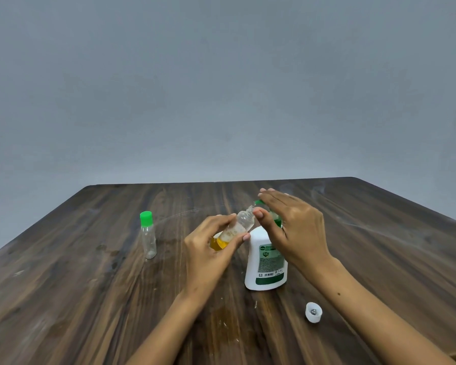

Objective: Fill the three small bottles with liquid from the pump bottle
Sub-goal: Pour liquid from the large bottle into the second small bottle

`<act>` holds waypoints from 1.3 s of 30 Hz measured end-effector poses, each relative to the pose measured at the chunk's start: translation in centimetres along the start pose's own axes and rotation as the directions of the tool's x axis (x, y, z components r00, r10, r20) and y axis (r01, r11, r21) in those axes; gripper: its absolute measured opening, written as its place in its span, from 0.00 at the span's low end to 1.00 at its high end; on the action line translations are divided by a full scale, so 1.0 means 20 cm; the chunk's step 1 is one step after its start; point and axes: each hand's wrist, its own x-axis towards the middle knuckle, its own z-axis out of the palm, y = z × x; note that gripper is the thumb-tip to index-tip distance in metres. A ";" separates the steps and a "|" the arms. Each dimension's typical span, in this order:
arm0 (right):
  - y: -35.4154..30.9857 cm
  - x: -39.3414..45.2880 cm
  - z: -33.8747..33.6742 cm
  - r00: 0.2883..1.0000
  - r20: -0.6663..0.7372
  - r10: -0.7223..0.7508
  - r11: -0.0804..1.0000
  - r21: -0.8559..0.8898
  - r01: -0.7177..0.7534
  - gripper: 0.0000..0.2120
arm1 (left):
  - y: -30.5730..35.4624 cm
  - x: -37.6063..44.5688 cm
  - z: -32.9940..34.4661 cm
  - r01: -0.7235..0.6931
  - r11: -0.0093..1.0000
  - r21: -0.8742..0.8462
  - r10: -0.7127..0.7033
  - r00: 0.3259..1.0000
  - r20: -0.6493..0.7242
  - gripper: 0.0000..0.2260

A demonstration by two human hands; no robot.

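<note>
Filling at the pump bottle (265, 262), mid-table (90, 299).
Right hand (292, 227) flat on pump, fingers straight; left hand (208, 248) fingers curled round tilted small bottle (237, 229) (part-filled, amber). Risk: spill from misaligned neck. Capped bottle (148, 235) left; cap (313, 312) near.

We cannot tell the kind of room. We note only a dark wood-grain table (90, 285) set against a plain grey wall (221, 88), with household bottles suggesting a domestic or staged setting.
</note>
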 end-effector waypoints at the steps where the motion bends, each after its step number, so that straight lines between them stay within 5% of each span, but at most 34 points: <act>1: -0.01 -0.01 0.01 1.000 -0.005 0.000 1.000 -0.003 0.000 0.35 | 0.00 0.00 0.00 -0.002 1.000 0.001 0.002 1.000 0.000 0.16; 39: -0.02 -0.05 0.01 0.996 0.073 0.049 0.996 0.075 -0.054 0.34 | 0.00 0.00 0.00 0.001 1.000 -0.021 -0.002 1.000 -0.013 0.16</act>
